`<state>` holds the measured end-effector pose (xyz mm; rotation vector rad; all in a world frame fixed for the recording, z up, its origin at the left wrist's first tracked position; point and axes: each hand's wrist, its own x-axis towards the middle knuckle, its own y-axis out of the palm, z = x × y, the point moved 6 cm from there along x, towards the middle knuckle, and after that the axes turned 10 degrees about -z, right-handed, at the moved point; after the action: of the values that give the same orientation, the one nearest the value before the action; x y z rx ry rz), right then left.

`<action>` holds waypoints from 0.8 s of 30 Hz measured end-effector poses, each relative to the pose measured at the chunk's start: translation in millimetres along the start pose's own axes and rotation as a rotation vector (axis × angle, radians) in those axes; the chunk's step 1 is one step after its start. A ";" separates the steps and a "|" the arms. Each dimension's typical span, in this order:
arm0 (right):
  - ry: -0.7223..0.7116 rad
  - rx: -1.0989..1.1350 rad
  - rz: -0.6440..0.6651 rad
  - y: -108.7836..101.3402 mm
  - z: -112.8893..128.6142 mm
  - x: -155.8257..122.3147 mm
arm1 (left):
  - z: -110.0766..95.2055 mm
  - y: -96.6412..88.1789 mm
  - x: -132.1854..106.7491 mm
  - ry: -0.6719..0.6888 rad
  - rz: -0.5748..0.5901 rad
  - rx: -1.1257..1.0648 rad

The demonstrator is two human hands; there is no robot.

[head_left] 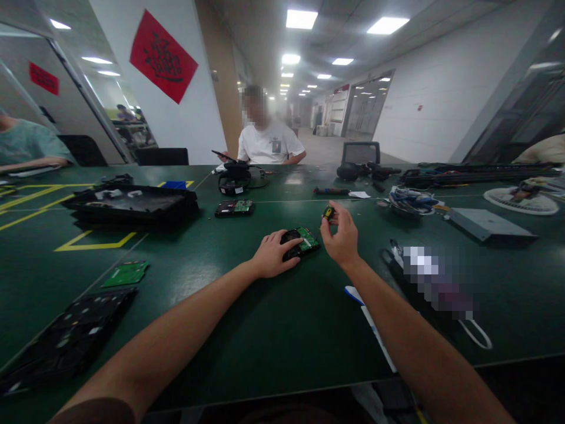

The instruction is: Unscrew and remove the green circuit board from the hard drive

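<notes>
A hard drive [310, 238] with a green circuit board facing up lies on the green table in front of me. My left hand [276, 254] grips its left side, fingers reaching over the top and thumb along the near edge. In my right hand [342, 234], just right of the drive, a screwdriver [328, 213] with a yellow and black handle is pinched between thumb and fingers. Its thin shaft points down toward the drive's right end; whether the tip touches a screw is too small to tell. Another hard drive [233, 208] sits farther back on the left.
Black plastic trays [132, 206] stand at left, with a loose green circuit board [126, 274] and a black panel [70, 333] nearer. At right are a cable bundle [410, 202], a grey metal box [489, 225] and a pouch [435, 282]. A person [271, 141] sits opposite.
</notes>
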<state>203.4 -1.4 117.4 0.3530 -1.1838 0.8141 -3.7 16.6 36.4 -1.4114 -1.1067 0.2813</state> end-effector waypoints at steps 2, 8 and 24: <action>0.004 0.004 0.002 0.0 0.5 -0.1 | -0.3 -0.6 0.1 0.001 -0.002 -0.002; -0.002 0.015 0.019 1.0 1.0 -1.1 | -1.7 -1.6 0.2 0.005 -0.001 0.008; 0.017 0.001 0.032 2.1 -3.8 -1.8 | -0.3 0.4 0.4 0.012 0.005 0.017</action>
<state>204.2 1.7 114.0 0.3285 -1.1761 0.8439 -3.1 16.8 36.3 -1.3995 -1.0891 0.2850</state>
